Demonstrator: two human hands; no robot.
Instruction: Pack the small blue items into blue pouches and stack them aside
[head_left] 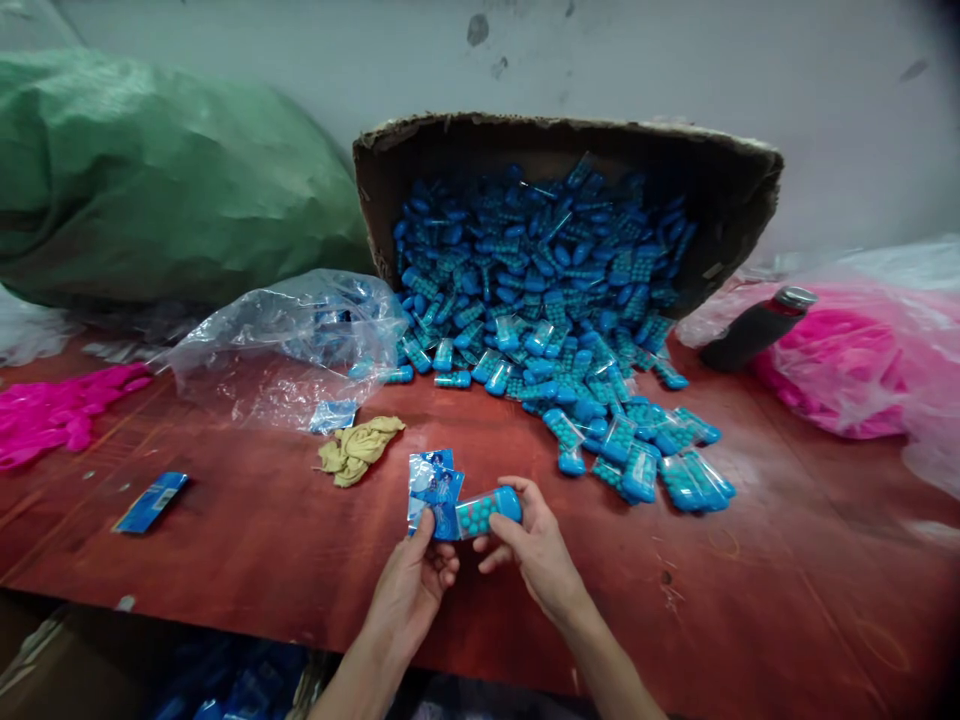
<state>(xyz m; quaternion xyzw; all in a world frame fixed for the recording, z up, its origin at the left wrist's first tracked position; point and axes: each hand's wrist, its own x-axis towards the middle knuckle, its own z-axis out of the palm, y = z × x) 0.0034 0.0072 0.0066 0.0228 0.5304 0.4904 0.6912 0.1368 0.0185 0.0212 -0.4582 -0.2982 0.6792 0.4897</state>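
Observation:
My left hand (421, 567) pinches a few blue printed packets (433, 484), fanned out over one another, thumb on top. Between thumb and fingers of my right hand (529, 535) is a clear pack with a blue cap (480, 514), filled with small turquoise balls. Its clear end meets the packets at my left fingertips; whether it slips into one of them I cannot tell. Beyond both hands, a heap of the same capped packs (540, 290) spills from a cardboard box (750, 200) lying on its side.
The red table (285, 560) carries a yellowish cloth (360, 450), a single blue packet (152, 502) and a clear plastic bag (247, 340). A dark bottle (750, 330) leans by a pink bundle (840, 370). A green sack (165, 180) and pink material (67, 410) are left.

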